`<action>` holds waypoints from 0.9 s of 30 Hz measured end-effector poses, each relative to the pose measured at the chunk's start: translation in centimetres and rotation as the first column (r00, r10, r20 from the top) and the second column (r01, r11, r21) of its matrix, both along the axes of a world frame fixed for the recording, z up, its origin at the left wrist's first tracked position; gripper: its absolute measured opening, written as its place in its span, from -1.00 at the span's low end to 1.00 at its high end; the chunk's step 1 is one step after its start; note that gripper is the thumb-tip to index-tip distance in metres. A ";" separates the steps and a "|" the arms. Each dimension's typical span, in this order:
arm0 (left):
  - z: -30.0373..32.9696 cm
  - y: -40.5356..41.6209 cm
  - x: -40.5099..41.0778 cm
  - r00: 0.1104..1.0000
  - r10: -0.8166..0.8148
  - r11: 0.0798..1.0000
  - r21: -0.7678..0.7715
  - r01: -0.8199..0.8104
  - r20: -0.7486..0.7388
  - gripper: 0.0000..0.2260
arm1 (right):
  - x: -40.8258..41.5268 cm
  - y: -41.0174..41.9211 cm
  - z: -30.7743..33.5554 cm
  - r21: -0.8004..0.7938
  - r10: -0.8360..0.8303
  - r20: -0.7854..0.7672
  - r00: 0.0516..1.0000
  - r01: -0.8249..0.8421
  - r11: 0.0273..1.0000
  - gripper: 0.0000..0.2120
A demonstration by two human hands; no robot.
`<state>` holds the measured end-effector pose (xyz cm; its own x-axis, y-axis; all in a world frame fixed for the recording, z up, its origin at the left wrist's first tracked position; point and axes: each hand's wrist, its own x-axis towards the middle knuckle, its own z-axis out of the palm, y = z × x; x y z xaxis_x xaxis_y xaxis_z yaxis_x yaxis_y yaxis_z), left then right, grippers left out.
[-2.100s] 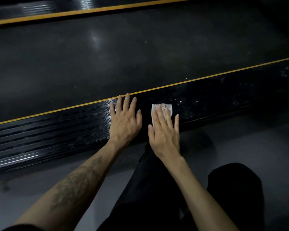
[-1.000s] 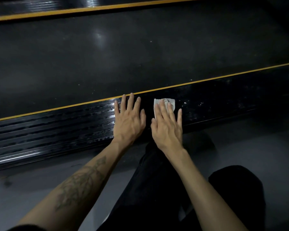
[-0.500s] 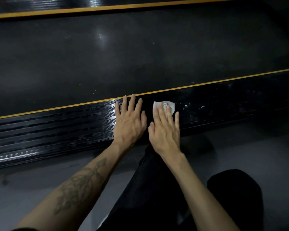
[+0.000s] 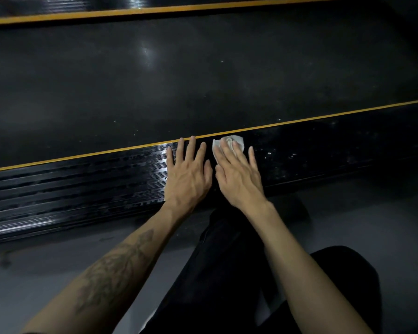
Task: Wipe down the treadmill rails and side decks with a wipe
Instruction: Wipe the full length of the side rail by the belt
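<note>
At the bottom of the frame, dark trousers sit over a grey floor. Just above, at centre, both hands lie on the ribbed black side deck. The left hand rests flat with straight, slightly spread fingers, holding nothing. Just beside it, the right hand presses a crumpled white wipe down under straight fingers, close to the yellow stripe. Beyond lies the dark treadmill belt.

Both hands flat on side deck: left hand just left of right hand; wipe under right fingers; belt behind deck.
</note>
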<state>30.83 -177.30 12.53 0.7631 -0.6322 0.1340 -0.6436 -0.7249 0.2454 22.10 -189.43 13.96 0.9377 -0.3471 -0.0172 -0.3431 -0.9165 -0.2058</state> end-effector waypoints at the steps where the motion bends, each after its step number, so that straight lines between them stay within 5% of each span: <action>1: 0.0 0.0 0.0 1.000 0.001 1.000 -0.003 -0.001 0.000 -0.45 | 0.4 -0.6 0.0 -0.015 -0.006 -0.006 1.000 0.006 1.000 -0.44; 6: -0.1 -0.1 0.0 1.000 0.007 1.000 -0.007 -0.007 0.001 -0.45 | -0.7 -0.2 0.1 -0.013 -0.125 -0.005 0.992 0.125 0.992 -0.41; 12: 0.0 -0.1 0.0 1.000 0.005 1.000 -0.009 -0.005 -0.002 -0.44 | 1.8 -1.2 0.8 0.002 0.007 -0.044 0.999 -0.007 1.000 -0.43; 18: -0.2 -0.3 0.0 1.000 0.014 1.000 0.000 -0.014 0.013 -0.46 | 0.7 -1.3 0.8 -0.032 -0.116 -0.054 0.992 0.115 0.993 -0.39; 23: -0.3 -0.3 -0.1 1.000 0.013 1.000 -0.013 -0.013 0.009 -0.46 | 2.6 -1.7 0.8 0.048 0.042 -0.048 0.998 -0.039 0.998 -0.42; 27: -0.3 -0.4 0.0 1.000 0.009 1.000 -0.011 -0.009 0.020 -0.47 | 2.5 -2.8 0.8 -0.002 -0.008 -0.060 0.998 0.008 1.000 -0.42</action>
